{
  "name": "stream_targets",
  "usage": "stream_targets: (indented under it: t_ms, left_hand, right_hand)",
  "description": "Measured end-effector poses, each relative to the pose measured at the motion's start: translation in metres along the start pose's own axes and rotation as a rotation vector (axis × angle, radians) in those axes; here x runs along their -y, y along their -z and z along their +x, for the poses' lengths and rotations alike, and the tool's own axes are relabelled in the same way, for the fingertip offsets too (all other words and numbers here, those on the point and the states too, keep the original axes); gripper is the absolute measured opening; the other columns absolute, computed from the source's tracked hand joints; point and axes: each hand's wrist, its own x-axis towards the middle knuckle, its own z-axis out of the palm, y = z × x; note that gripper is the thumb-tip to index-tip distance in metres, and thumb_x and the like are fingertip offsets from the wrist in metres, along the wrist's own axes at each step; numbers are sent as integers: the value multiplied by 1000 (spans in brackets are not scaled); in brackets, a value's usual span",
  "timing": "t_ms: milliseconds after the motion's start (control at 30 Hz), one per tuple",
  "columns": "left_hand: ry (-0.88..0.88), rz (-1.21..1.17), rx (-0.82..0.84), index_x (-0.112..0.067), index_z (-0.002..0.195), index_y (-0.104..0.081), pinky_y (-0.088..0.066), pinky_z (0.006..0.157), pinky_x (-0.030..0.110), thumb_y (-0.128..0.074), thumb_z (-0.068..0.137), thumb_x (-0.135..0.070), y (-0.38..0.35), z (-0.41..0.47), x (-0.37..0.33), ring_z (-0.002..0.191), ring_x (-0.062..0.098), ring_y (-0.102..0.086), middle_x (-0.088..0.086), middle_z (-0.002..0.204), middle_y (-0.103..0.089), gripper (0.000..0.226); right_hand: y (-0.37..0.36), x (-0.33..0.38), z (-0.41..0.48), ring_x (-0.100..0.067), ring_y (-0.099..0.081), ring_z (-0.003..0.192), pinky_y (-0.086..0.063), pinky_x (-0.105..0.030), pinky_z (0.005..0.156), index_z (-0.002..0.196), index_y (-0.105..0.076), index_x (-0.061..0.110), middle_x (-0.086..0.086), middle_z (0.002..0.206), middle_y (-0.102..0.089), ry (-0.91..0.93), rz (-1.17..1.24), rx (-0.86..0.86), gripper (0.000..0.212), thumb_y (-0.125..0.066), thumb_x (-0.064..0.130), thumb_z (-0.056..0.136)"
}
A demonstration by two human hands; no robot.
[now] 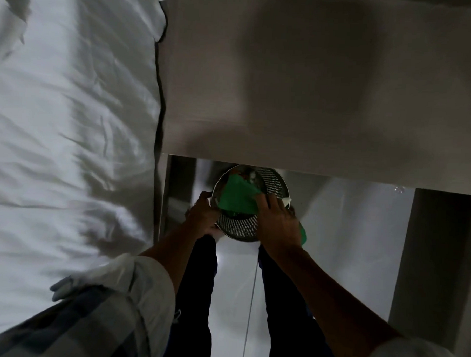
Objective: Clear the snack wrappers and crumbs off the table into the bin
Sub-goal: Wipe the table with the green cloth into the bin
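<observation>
Sleeves first, nearest you: both forearms reach down and forward past your dark trousers toward the floor under the table (314, 87) edge. Your left hand (201, 213) is closed on the near-left rim of the perforated metal bin (274, 185), steadying it; the thumb side wraps the rim, though how firmly you hold it I cannot tell. Your right hand (277, 220) lies over the near-right rim, fingers spread fairly wide and pressing on a green wrapper (237, 198), with another bit of green showing behind the heel of that hand.

The relation that matters: the wrapper lies just ahead and to the left of your right fingertips, already over the bin's mouth, its long side running from those fingertips up and left toward the far rim. Your right hand is the one on it; the left only touches the bin. I judge the push should go forward and down, away from your palm, so that the wrapper drops inside and does not ride back out over the near rim.

Beyond the wrapper, further rubbish sits in the bin, too dim to name. Past that, the tabletop looks bare where it shows. A white bed sheet (69, 117) lies off beyond your left hand.
</observation>
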Motion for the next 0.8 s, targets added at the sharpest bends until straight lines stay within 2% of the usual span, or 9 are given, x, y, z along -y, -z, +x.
stream_targets:
  t_ms: [100,233,367,500,567,633,667,733,800]
  left_hand:
    - [-2,74,4,-9,133,-41,-52,97,56,-66,85,-5,-4,4,5,123,44,-53,23,136,-54,54]
    - [-8,9,-34,-4,128,-48,-55,82,40,-66,85,-4,5,-6,1,117,42,-57,22,133,-57,46]
    - [-43,99,-50,-3,128,-54,-51,101,49,-69,83,-11,23,-21,-11,119,40,-58,23,130,-61,49]
    - [-86,103,-239,-1,116,-61,-54,93,46,-49,97,-36,73,-83,-62,107,36,-65,22,117,-68,41]
    - [-24,-79,-117,-7,108,-66,-60,68,36,-32,91,-68,75,-104,-63,85,30,-73,17,98,-74,72]
    - [130,-471,194,-14,105,-70,-62,61,37,-37,70,-90,74,-121,-55,81,33,-76,18,95,-77,89]
    - [134,-539,246,-16,106,-70,-63,66,43,-49,65,-88,73,-125,-51,86,37,-75,18,100,-77,85]
    - [85,-587,230,-11,108,-69,-62,76,45,-73,72,-56,73,-137,-52,96,35,-72,19,111,-73,58]
    - [12,-536,195,-3,110,-67,-60,80,42,-73,81,-18,68,-145,-56,98,31,-70,21,118,-70,33]
  right_hand:
    - [-4,-3,-2,-30,-57,112,-52,-48,88,125,-42,13,-12,122,-56,-9,28,-3,45,-61,12,84]
    - [8,3,-9,-33,-59,106,-54,-49,82,119,-47,10,-14,114,-60,-1,52,-42,45,-64,5,77]
    - [28,15,0,-33,-57,111,-54,-51,84,119,-47,11,-13,118,-57,26,82,-93,45,-65,6,78]
    - [83,54,2,-33,-58,110,-49,-61,90,119,-44,13,-12,121,-56,66,112,-164,42,-61,7,81]
    - [79,51,-2,-32,-60,107,-51,-60,87,114,-48,12,-12,118,-59,55,139,-210,37,-62,6,81]
    - [70,51,-20,-31,-64,101,-58,-48,76,103,-54,11,-11,108,-64,118,176,-249,33,-69,4,74]
    - [64,50,-31,-28,-67,94,-56,-37,65,96,-56,13,-9,101,-67,175,177,-255,36,-75,3,66]
    - [59,45,-49,-17,-69,78,-38,-11,53,87,-57,19,1,87,-69,256,148,-239,44,-84,7,54]
    - [51,34,-57,-11,-65,78,-37,-6,54,88,-56,23,5,88,-68,263,227,-165,41,-82,13,58]
